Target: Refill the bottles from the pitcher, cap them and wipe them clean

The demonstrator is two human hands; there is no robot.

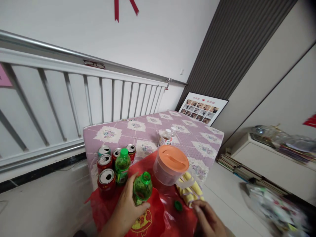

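Observation:
My left hand is wrapped round a green plastic bottle with no cap, upright over a red plastic sheet or bag. A green bottle cap lies on the red plastic between my hands. At the lower right, the fingers of my right hand are curled together at the near end of a folded yellow cloth, seemingly pinching its edge. Behind it stands a clear plastic pitcher with an orange lid. A capped green bottle stands left of the open one.
Several opened drink cans crowd the table's left side. Two clear white-capped bottles stand behind the pitcher on the purple flowered tablecloth. A radiator runs along the wall; a low cabinet is at right.

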